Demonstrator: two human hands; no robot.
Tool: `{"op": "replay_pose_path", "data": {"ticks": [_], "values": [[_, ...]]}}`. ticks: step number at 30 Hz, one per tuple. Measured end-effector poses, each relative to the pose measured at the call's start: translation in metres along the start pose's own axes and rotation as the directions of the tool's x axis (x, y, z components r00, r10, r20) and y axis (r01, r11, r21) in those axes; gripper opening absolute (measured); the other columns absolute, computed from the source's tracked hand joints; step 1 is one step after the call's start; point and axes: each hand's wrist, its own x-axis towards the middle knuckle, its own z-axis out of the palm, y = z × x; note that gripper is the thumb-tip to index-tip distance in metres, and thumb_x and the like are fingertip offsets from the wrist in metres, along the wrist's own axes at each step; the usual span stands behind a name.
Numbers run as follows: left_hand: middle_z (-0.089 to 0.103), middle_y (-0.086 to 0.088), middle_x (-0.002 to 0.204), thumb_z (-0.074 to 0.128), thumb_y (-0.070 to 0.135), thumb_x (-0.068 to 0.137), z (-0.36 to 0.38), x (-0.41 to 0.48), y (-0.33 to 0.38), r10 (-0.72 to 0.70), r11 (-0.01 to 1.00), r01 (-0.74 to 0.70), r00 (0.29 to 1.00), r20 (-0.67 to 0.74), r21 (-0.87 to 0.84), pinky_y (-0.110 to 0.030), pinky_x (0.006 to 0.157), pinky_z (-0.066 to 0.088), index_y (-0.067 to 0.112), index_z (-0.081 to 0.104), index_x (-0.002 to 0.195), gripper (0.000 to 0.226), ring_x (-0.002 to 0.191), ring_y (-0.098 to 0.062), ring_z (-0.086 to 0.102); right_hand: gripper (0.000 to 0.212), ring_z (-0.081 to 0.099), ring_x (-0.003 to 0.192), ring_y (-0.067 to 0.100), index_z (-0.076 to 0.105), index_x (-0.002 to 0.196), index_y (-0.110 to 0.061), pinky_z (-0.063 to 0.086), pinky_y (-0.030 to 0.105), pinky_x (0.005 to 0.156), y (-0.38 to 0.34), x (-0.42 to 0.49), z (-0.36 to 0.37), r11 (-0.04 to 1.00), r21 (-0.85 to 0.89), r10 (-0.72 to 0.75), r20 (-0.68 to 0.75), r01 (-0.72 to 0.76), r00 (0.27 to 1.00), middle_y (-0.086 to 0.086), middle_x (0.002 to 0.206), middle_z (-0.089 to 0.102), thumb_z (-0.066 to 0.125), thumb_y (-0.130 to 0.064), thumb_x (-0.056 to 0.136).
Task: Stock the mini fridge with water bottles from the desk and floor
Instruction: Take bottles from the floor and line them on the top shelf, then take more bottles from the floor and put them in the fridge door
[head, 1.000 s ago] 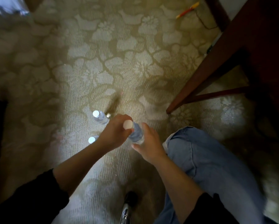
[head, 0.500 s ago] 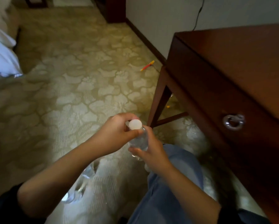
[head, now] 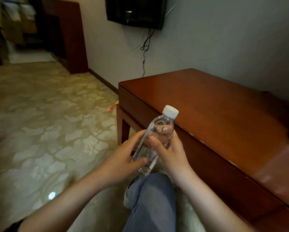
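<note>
Head view: your left hand (head: 123, 158) and right hand (head: 169, 151) both grip the tilted water bottle (head: 154, 139), white cap up, just left of the worktop (head: 215, 106), above your knee.

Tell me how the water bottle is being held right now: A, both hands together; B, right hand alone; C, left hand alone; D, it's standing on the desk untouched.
A: the water bottle sits tilted between the left hand and the right hand, both wrapped around its body, in front of the desk and not on it.
</note>
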Motion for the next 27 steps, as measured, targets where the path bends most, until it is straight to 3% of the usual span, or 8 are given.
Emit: {"op": "replay_pose_path", "data": {"ticks": [3, 5, 7, 10, 12, 15, 20, 27], "values": [[0.056, 0.037, 0.112, 0.066, 0.013, 0.084, 0.023, 0.013, 0.028, 0.103, 0.993, -0.104, 0.994, -0.025, -0.050, -0.001, 0.081, 0.041, 0.051, 0.030, 0.125, 0.066, 0.105, 0.021, 0.050, 0.057, 0.067, 0.100, 0.010, 0.050, 0.122, -0.013, 0.055, 0.025, 0.085, -0.035, -0.009, -0.028, 1.000, 0.010, -0.023, -0.043, 0.023, 0.999, 0.002, 0.109, 0.067, 0.073, -0.035, 0.075], [0.058, 0.033, 0.114, 0.069, 0.017, 0.082, 0.037, 0.024, 0.046, 0.144, 0.987, -0.145, 0.989, -0.022, -0.063, -0.007, 0.086, 0.045, 0.052, 0.028, 0.127, 0.070, 0.105, 0.016, 0.054, 0.056, 0.067, 0.102, 0.011, 0.050, 0.123, -0.015, 0.056, 0.027, 0.086, -0.056, -0.018, -0.047, 0.999, 0.000, -0.039, -0.078, 0.039, 0.996, 0.003, 0.112, 0.067, 0.070, -0.039, 0.076], [0.059, 0.026, 0.116, 0.072, 0.022, 0.080, 0.051, 0.034, 0.065, 0.202, 0.978, -0.202, 0.979, -0.022, -0.043, -0.012, 0.090, 0.046, 0.057, 0.027, 0.126, 0.074, 0.107, 0.013, 0.055, 0.054, 0.067, 0.100, 0.009, 0.051, 0.122, -0.016, 0.055, 0.022, 0.083, -0.074, -0.027, -0.067, 0.997, -0.032, -0.080, -0.132, 0.076, 0.988, 0.001, 0.111, 0.067, 0.066, -0.038, 0.075], [0.059, 0.027, 0.114, 0.072, 0.021, 0.079, 0.073, 0.048, 0.097, 0.305, 0.952, -0.304, 0.952, 0.022, -0.025, -0.006, 0.086, 0.044, 0.061, 0.032, 0.120, 0.070, 0.107, 0.012, 0.055, 0.048, 0.068, 0.100, 0.011, 0.052, 0.122, -0.015, 0.055, 0.025, 0.084, -0.094, -0.042, -0.098, 0.991, -0.053, -0.135, -0.246, 0.126, 0.960, 0.002, 0.110, 0.068, 0.067, -0.030, 0.078], [0.061, 0.024, 0.113, 0.071, 0.015, 0.079, 0.091, 0.056, 0.119, 0.353, 0.935, -0.350, 0.933, 0.070, -0.056, -0.006, 0.082, 0.045, 0.056, 0.037, 0.121, 0.067, 0.104, 0.008, 0.059, 0.045, 0.067, 0.099, 0.010, 0.052, 0.122, -0.012, 0.054, 0.026, 0.084, -0.104, -0.052, -0.121, 0.988, -0.061, -0.156, -0.323, 0.144, 0.934, 0.003, 0.109, 0.068, 0.068, -0.028, 0.083], [0.064, 0.016, 0.113, 0.068, 0.011, 0.081, 0.124, 0.066, 0.147, 0.405, 0.911, -0.383, 0.900, 0.162, -0.152, -0.018, 0.088, 0.050, 0.041, 0.040, 0.129, 0.063, 0.105, 0.001, 0.062, 0.050, 0.066, 0.104, 0.012, 0.053, 0.122, -0.016, 0.052, 0.032, 0.092, -0.122, -0.070, -0.158, 0.986, -0.104, -0.161, -0.391, 0.130, 0.906, 0.004, 0.111, 0.068, 0.062, -0.038, 0.078], [0.065, 0.017, 0.117, 0.069, 0.016, 0.075, 0.183, 0.075, 0.195, 0.513, 0.847, -0.440, 0.822, 0.245, -0.298, -0.038, 0.099, 0.048, 0.051, 0.042, 0.124, 0.065, 0.109, -0.002, 0.061, 0.049, 0.065, 0.104, 0.018, 0.052, 0.124, -0.015, 0.048, 0.040, 0.097, -0.157, -0.115, -0.223, 0.971, -0.204, -0.206, -0.459, 0.123, 0.864, 0.006, 0.112, 0.067, 0.059, -0.035, 0.080], [0.062, 0.016, 0.121, 0.071, 0.030, 0.075, 0.268, 0.075, 0.266, 0.613, 0.783, -0.446, 0.671, 0.417, -0.433, -0.035, 0.100, 0.048, 0.041, 0.036, 0.135, 0.070, 0.110, -0.001, 0.059, 0.042, 0.065, 0.107, 0.026, 0.049, 0.128, -0.018, 0.052, 0.041, 0.091, -0.202, -0.197, -0.292, 0.938, -0.324, -0.293, -0.557, 0.122, 0.777, 0.015, 0.115, 0.066, 0.059, -0.022, 0.087]]}}
